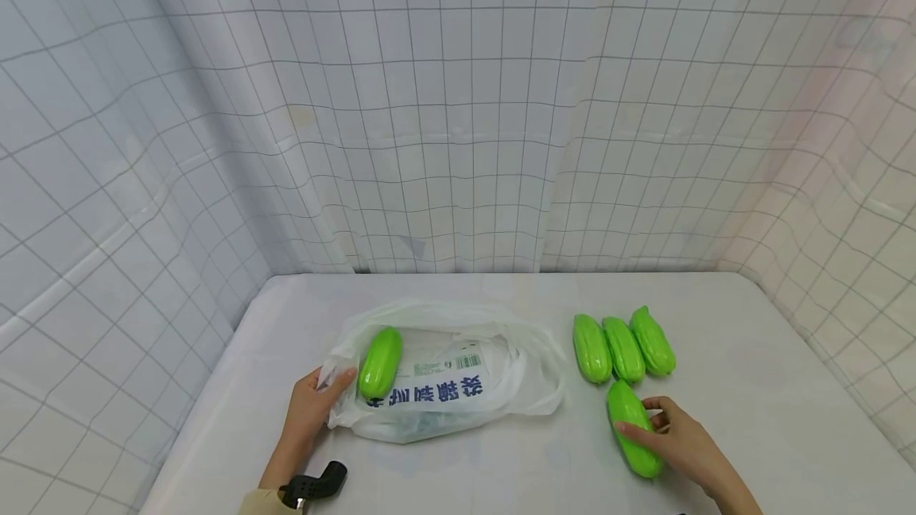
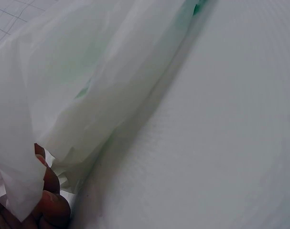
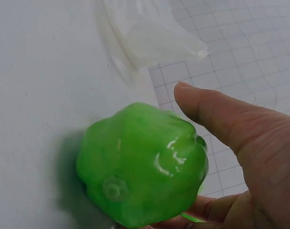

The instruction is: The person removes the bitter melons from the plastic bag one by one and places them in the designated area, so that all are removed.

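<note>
A white plastic bag (image 1: pixel 458 427) with blue printing lies on the table, its mouth spread wide. My left hand (image 1: pixel 312 406) pinches the bag's left edge; in the left wrist view, curled fingers (image 2: pixel 54 210) show beside the bag's film (image 2: pixel 102 95). Inside the bag's left end is a glossy green gourd (image 1: pixel 381 362). On the right, my right hand (image 1: pixel 676 437) holds another ribbed green gourd (image 1: pixel 630 420), thumb across its top and fingers on the far side. That gourd's rounded end (image 3: pixel 140 167) fills much of the right wrist view, the thumb (image 3: pixel 207 105) above it.
Behind the held gourd, three more green gourds, at left (image 1: pixel 592 349), middle (image 1: pixel 624 350) and right (image 1: pixel 653 342), lie side by side on the white table (image 1: pixel 723 356). White grid-patterned sheets (image 1: pixel 458 102) surround the back and sides. A black wrist strap (image 1: pixel 315 483) is on the left wrist.
</note>
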The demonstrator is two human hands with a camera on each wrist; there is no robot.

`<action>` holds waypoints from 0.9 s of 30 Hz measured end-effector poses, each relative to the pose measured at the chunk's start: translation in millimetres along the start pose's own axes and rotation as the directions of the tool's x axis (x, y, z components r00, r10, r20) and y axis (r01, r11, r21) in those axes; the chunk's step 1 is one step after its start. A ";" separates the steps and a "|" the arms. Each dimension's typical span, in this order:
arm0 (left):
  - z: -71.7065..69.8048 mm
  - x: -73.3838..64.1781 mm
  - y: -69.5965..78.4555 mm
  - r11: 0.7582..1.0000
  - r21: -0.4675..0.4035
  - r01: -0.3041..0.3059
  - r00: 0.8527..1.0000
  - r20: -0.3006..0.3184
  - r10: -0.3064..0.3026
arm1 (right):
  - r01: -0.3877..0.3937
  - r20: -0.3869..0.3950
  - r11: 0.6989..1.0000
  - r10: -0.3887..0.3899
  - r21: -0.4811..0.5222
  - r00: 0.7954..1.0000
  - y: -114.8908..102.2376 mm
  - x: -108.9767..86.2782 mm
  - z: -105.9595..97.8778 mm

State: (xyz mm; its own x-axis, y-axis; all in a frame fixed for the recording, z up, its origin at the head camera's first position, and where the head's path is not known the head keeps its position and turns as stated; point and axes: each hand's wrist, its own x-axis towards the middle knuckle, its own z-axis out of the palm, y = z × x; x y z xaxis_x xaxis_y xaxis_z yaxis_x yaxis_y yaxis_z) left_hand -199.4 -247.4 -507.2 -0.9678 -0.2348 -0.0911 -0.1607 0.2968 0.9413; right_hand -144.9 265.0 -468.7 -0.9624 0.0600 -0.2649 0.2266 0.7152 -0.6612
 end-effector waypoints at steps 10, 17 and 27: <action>-0.4 -1.4 -0.1 1.000 0.005 -0.002 1.000 0.000 0.002 | -0.006 -0.011 0.999 0.006 -0.039 1.000 -2.2 -2.5 0.4; -0.6 -0.4 0.7 1.000 0.007 0.005 1.000 -0.002 -0.005 | -0.005 -0.006 0.999 0.005 -0.054 1.000 -1.5 0.7 2.7; 0.5 0.1 -1.0 1.000 -0.004 -0.003 1.000 -0.003 0.003 | 0.063 -0.044 0.992 -0.069 -0.112 0.997 -5.5 0.2 0.3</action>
State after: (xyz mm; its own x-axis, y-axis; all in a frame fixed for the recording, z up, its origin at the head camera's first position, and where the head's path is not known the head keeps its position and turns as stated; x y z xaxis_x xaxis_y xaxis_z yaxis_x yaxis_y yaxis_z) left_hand -199.5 -247.2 -508.3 -0.9676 -0.2366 -0.0877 -0.1573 0.2938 0.9429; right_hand -146.3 260.9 -465.4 -0.9813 0.0412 -0.1880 0.1469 0.7913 -0.5935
